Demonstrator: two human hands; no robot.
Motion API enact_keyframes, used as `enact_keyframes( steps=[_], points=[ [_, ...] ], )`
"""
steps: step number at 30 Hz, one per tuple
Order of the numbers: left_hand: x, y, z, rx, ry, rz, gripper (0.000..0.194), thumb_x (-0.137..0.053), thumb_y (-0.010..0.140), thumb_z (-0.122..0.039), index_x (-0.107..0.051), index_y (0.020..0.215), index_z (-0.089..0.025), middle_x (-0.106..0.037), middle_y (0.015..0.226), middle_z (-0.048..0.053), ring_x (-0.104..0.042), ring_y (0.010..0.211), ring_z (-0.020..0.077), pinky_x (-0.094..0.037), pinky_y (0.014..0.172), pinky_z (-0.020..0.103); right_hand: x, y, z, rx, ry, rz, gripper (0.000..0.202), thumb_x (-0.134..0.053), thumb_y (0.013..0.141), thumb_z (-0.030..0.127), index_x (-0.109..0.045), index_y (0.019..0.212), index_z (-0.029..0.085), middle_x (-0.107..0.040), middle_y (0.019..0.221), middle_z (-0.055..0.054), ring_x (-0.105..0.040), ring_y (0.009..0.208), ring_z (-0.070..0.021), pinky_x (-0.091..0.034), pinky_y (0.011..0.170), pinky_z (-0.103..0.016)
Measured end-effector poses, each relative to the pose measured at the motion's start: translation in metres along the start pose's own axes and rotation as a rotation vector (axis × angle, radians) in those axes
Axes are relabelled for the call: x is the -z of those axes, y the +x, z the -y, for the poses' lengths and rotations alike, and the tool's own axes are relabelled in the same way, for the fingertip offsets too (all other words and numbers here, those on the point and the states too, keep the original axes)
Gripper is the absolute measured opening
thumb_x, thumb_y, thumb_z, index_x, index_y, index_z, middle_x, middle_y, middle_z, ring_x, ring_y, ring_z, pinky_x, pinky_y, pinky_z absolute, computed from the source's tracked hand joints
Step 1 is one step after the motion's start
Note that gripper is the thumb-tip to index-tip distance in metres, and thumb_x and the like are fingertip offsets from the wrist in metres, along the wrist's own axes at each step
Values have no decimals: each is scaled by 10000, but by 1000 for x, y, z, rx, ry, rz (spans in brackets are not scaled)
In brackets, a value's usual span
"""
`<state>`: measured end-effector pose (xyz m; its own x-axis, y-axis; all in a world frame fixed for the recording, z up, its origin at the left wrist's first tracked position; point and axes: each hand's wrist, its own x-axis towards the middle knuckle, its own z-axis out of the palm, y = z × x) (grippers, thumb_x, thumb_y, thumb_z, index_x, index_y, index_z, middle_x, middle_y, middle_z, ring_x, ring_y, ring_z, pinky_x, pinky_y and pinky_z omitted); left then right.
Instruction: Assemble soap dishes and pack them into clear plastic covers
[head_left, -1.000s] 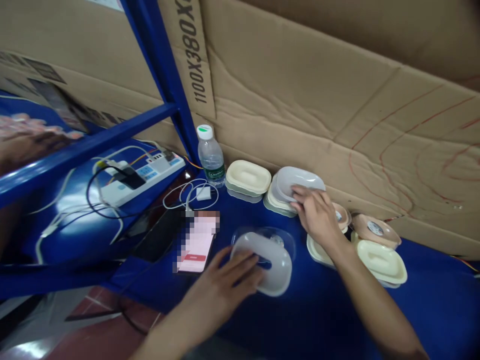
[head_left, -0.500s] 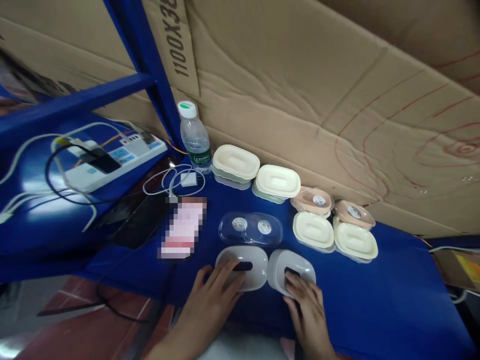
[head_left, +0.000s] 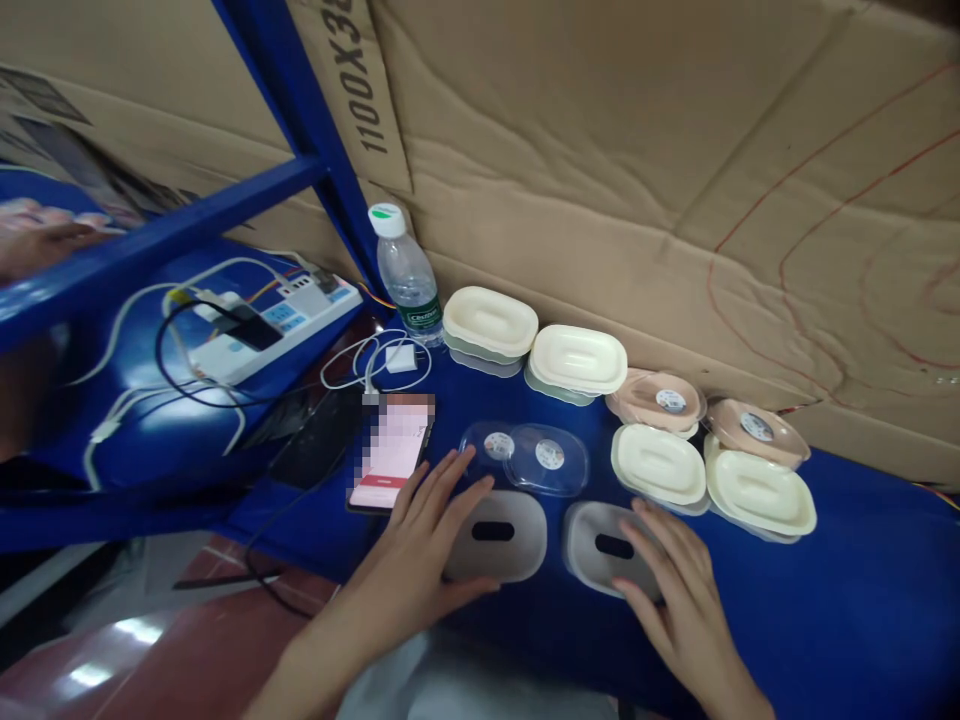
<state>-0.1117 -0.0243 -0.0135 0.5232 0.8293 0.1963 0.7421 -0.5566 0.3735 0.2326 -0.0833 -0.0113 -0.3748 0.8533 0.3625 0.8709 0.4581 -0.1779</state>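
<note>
Can see a grey, rounded-rectangular plastic piece (head_left: pixel 517 560) with a dark oblong slot, lying flat on the blue surface (head_left: pixel 862 590), and, just right of it, a matching slotted grey piece (head_left: pixel 585 550).

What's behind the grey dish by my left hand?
Two overlapping clear lids with round stickers lie just behind the grey dish. Your left hand hides part of the near edge of the left lid, so I can't see that.
</note>
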Motion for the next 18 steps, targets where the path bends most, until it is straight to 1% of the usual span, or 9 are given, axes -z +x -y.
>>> enact_keyframes(
  steps=[1, 3, 5, 6, 8, 11, 14, 16, 18],
  points=[
    [1, 8, 3, -8, -1, 36, 1100, -935, 765, -473, -344, 1661, -234, -307, 1757, 213, -349, 1606, 432, -386, 1252, 655, 1, 13, -1, 18, 5, 38, 615, -628, 1047, 362, -455, 1626, 250, -618, 1557, -133, -614, 1419, -341, -569, 1094, -529],
    [-1, 23, 7, -25, -5, 106, 1151, -903, 787, -553, -270, 1699, -246, -291, 1771, 187, -317, 1629, 403, -336, 1290, 635, -4, 36, -2, 41, 20, 137, 647, -601, 1067, 372, -389, 1666, 251, -557, 1621, -118, -549, 1488, -318, -520, 1165, -536],
    [-9, 32, 7, -26, -2, 159, 1120, -855, 829, -584, -251, 1708, -246, -290, 1774, 175, -311, 1635, 383, -308, 1304, 624, -15, 50, 0, 40, 40, 219, 680, -580, 1079, 400, -329, 1697, 265, -497, 1672, -103, -476, 1547, -311, -472, 1215, -556],
    [-13, 34, 6, -18, 7, 175, 1066, -829, 862, -564, -260, 1707, -250, -295, 1773, 167, -320, 1633, 376, -305, 1305, 619, -22, 53, 1, 26, 51, 245, 701, -572, 1082, 417, -296, 1711, 274, -473, 1689, -97, -452, 1563, -312, -459, 1225, -563],
    [-20, 33, 3, 28, 40, 175, 914, -772, 935, -472, -308, 1692, -254, -331, 1762, 152, -366, 1612, 363, -329, 1296, 600, -34, 52, 5, -27, 68, 273, 745, -558, 1084, 448, -226, 1733, 293, -436, 1712, -93, -452, 1560, -320, -465, 1215, -567],
    [-23, 29, -3, 142, 116, 103, 761, -713, 987, -384, -392, 1651, -199, -436, 1703, 174, -469, 1538, 377, -437, 1223, 566, -43, 42, 13, -150, 38, 286, 779, -535, 1088, 465, -151, 1748, 310, -385, 1738, -100, -515, 1501, -353, -526, 1134, -566],
    [-21, 27, -8, 227, 178, 41, 713, -707, 992, -421, -463, 1601, -144, -497, 1638, 225, -538, 1454, 418, -515, 1125, 571, -41, 35, 23, -233, -9, 286, 773, -505, 1097, 453, -125, 1753, 300, -363, 1745, -120, -564, 1449, -380, -573, 1050, -568],
    [-17, 29, -9, 249, 196, 50, 705, -738, 970, -436, -508, 1571, -149, -522, 1603, 236, -569, 1408, 431, -527, 1099, 580, -36, 35, 27, -253, 2, 300, 751, -486, 1106, 431, -130, 1752, 290, -351, 1749, -128, -555, 1463, -374, -571, 1063, -566],
    [-11, 32, -9, 246, 192, 87, 774, -798, 925, -441, -501, 1585, -165, -537, 1580, 239, -570, 1404, 439, -523, 1106, 582, -27, 35, 25, -269, 37, 319, 717, -474, 1114, 408, -159, 1747, 291, -346, 1753, -123, -507, 1513, -359, -545, 1118, -567]
  ],
)
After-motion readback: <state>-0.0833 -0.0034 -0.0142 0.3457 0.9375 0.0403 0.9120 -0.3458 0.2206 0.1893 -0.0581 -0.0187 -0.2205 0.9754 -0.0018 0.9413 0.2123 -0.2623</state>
